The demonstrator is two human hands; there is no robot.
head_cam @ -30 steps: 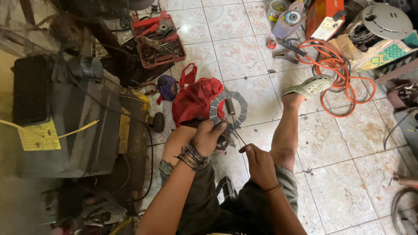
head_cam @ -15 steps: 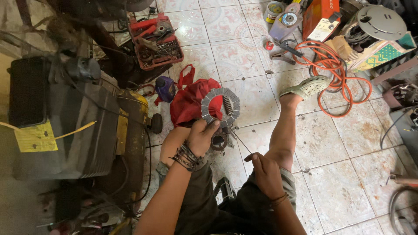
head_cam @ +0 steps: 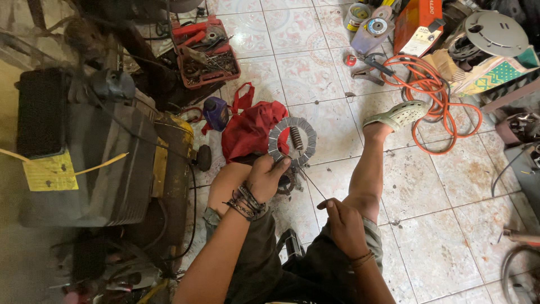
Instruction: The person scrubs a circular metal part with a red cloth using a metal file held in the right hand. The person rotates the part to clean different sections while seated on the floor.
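Right hand [head_cam: 344, 226] nearest the camera, resting by the bent right knee, fingers pinched closed on a thin dark wire [head_cam: 310, 183] that runs up-left toward the ring. Left hand [head_cam: 264, 179], wrist stacked with dark bracelets [head_cam: 243, 201], grip closed on the lower edge of a grey stator ring [head_cam: 292, 142], held upright above the tiled floor [head_cam: 439, 236]; a wound coil sits across the ring's opening. Just under the ring, a second dark round part [head_cam: 288, 183] lies on the floor, partly hidden by the hand. Behind the ring, red cloth bag [head_cam: 247, 130], touching or overlapping in view. Blue bottle [head_cam: 216, 112] just left of the bag. Big dark machine with yellow tag [head_cam: 90, 163] at left. Foot in a green clog [head_cam: 400, 115] near the orange cable [head_cam: 444, 93]. Farther, red tool tray [head_cam: 207, 56] and orange box [head_cam: 417, 25].
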